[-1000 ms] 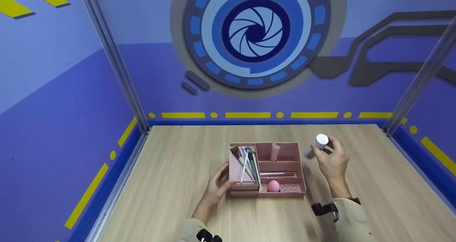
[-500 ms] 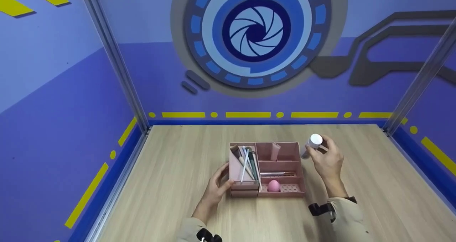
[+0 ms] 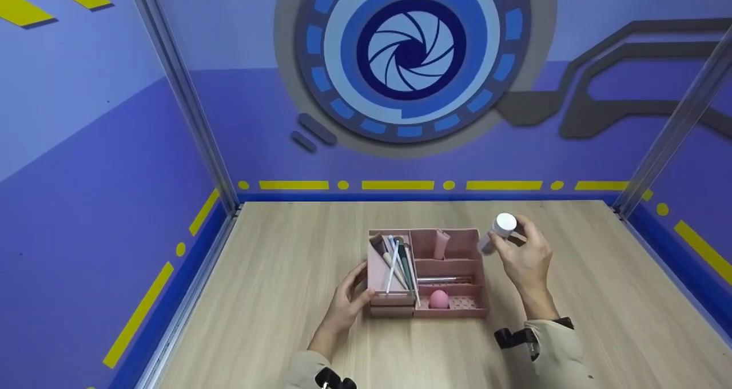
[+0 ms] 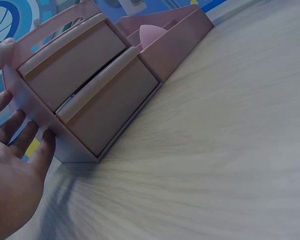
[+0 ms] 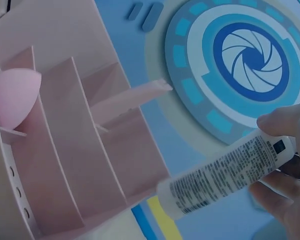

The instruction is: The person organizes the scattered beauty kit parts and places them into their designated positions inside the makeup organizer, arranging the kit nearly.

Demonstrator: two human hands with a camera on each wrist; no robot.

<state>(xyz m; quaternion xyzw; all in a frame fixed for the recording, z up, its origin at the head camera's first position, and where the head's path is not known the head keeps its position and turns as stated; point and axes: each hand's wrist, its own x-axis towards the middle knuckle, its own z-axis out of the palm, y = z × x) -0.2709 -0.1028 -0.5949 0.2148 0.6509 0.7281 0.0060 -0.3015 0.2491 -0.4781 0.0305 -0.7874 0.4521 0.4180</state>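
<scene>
My right hand [image 3: 529,260] pinches a white bottle [image 3: 498,233] with a white cap, tilted above the right edge of a pink makeup organizer [image 3: 392,310]. Small print covers the bottle's side in the right wrist view, where its lower end is close to the organizer's back compartment. My left hand [image 3: 343,303] rests against the organizer's left side, thumb at the front top corner and fingers extended along the wall. Several makeup brushes [image 3: 394,263] lie on the organizer's left top. Its right compartments hold a pink tube [image 3: 441,244], thin brushes [image 3: 446,280] and a pink makeup sponge [image 3: 439,299].
The organizer stands on a wooden table [image 3: 274,274], with two drawers [image 4: 107,102] at its front left. Blue printed walls [image 3: 240,120] and metal posts [image 3: 197,114] enclose the table at the back and sides.
My right hand has carried the bottle leftward, from beside the organizer to its right edge. The left hand and the organizer stay in place.
</scene>
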